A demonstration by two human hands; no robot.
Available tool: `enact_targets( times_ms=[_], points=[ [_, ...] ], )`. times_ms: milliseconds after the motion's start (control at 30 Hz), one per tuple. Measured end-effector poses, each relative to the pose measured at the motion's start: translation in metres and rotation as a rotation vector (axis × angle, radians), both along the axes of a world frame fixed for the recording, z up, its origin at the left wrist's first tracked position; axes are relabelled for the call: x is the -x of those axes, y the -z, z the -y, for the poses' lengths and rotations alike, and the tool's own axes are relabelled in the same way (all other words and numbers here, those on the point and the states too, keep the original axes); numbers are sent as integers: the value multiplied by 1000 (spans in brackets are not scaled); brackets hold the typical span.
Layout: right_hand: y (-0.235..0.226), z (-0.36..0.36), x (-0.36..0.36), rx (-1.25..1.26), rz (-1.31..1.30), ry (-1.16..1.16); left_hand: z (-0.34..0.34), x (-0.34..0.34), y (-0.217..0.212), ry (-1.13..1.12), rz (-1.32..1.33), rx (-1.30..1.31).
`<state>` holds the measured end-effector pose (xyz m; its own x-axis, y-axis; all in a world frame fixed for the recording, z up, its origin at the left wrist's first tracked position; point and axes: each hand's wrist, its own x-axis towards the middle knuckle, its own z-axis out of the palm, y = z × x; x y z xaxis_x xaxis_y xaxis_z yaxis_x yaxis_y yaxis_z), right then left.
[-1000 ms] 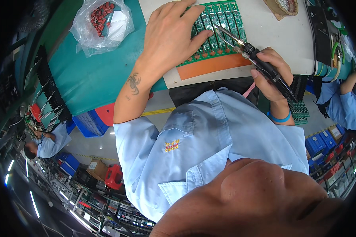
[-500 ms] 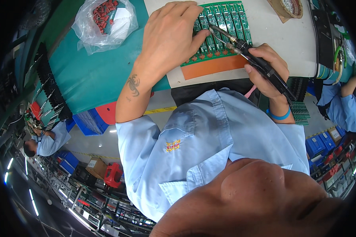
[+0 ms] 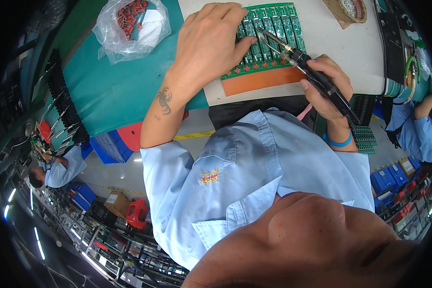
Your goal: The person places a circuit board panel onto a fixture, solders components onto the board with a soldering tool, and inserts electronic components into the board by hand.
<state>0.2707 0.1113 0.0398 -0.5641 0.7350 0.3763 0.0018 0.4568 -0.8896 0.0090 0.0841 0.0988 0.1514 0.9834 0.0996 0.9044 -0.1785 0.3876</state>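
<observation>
Clear plastic bag (image 3: pixel 121 46), 11 o'clock: red components (image 3: pixel 128 20) inside. Left hand (image 3: pixel 212 42) over green circuit boards (image 3: pixel 275 30), grip cannot be told; right hand (image 3: pixel 340 81), 2 o'clock, grasping soldering tool (image 3: pixel 318 77).

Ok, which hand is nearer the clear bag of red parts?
Left. The left hand is just right of the clear bag, not touching it; the right hand is farther right, holding the black tool.

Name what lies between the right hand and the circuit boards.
In the head view, the soldering tool, held in the right hand, extends over the circuit boards.
</observation>
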Motion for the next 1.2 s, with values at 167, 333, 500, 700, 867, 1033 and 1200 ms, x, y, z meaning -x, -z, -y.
enact_targets(
  times_ms=[167, 333, 500, 700, 867, 1033, 1200],
  points=[
    [0, -1, 1, -11, -14, 7, 0, 1, 0, 14, -3, -22],
    [-2, -1, 5, -10, 2, 5, 1, 2, 3, 22, 2, -42],
    [-2, 0, 5, 7, 16, 1, 1, 4, 5, 23, 10, -60],
    [1, 0, 1, -9, -5, 12, 1, 7, 11, 45, 36, -102],
    [-3, -3, -11, -69, -21, 83, 4, 15, 36, 40, 69, -179],
    [-1, -13, -27, -94, -98, 385, 1, 15, 51, 22, 92, -242],
    [4, -27, -33, -22, -157, 617, 2, 13, 49, 17, 100, -241]
  ],
)
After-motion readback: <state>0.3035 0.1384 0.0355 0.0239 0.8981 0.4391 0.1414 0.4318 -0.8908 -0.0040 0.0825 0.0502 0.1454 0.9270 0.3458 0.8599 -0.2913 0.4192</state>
